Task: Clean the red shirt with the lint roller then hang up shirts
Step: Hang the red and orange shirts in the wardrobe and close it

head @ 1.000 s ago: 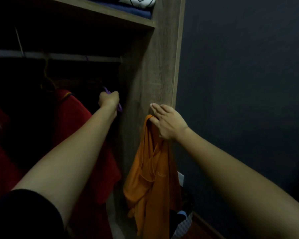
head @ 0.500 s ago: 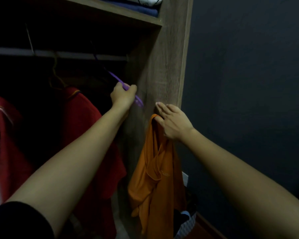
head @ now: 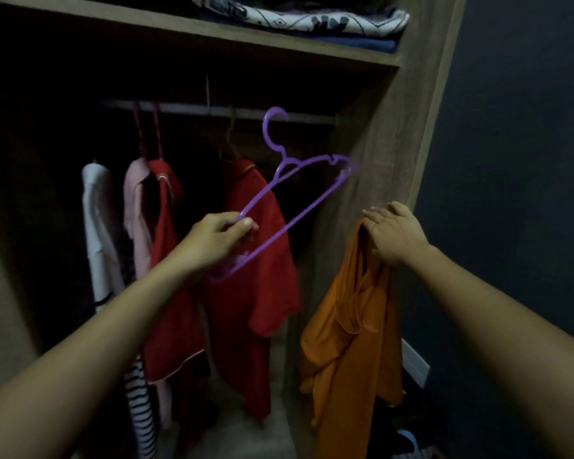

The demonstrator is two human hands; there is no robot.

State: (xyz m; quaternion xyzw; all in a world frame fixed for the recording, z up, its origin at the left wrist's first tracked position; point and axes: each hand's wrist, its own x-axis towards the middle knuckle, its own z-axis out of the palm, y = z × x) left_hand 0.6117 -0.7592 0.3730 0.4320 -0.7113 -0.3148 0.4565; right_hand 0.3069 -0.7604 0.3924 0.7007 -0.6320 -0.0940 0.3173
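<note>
Purple hanger [head: 299, 207] now off the rod [head: 186, 109]
Left hand [head: 219, 238] grips it; right hand [head: 395, 236] holds the orange shirt [head: 352, 326], likely next to hang

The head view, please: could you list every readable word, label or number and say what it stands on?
None is readable. The folded cloth on the top shelf bears only a black pattern, no letters; the orange shirt and purple hanger show no legible print.

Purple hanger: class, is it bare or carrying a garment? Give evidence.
Bare. The left hand grips the purple hanger by one end; its frame shows no cloth on it. The right hand holds the orange shirt apart.
</note>
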